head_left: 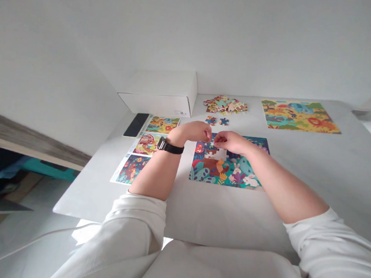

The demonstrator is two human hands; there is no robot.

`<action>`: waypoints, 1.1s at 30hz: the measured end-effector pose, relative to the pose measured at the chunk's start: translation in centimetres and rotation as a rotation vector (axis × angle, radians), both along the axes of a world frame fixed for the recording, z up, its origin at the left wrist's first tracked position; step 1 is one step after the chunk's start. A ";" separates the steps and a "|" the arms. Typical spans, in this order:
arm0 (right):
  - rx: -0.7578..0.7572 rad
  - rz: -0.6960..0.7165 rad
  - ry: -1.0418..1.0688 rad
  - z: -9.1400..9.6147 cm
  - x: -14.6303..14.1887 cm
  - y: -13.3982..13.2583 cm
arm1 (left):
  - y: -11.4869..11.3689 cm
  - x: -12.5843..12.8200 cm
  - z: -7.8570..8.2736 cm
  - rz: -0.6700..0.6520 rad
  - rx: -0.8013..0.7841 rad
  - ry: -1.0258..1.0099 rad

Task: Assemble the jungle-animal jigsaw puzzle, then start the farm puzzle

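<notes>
While left hand (199, 130) and right hand (232, 142) are curling over the puzzle (230, 166), its gap (219, 154) is lying nearer the right.
Whether fingers (221, 136) are pinching anything, I cannot tell.

Tabletop (217, 215) before the puzzle (227, 177) allows passage; white box (154, 104) blocks back left.

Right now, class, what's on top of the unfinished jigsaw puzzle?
The left hand covers the jigsaw puzzle's top-left corner; the right hand and forearm cross its upper middle and right. Whatever lies beneath is hidden.
</notes>
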State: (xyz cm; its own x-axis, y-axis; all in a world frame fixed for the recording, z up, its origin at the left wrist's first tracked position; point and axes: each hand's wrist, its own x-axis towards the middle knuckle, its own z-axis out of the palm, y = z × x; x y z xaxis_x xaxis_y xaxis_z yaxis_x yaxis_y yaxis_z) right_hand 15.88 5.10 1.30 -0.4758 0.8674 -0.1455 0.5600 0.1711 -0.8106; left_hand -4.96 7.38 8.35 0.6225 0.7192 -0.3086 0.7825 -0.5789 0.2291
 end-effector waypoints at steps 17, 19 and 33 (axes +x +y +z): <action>0.287 -0.225 -0.195 -0.5 -1.0 -0.6 | 0.8 0.1 -1.7 0.134 0.071 0.114; 0.320 -0.225 -0.214 -0.9 -1.2 -0.6 | 0.8 0.2 -2.0 0.133 0.065 0.117; 0.426 -0.166 -0.376 -1.0 -1.5 -1.0 | 1.2 0.0 -2.8 0.135 0.073 0.142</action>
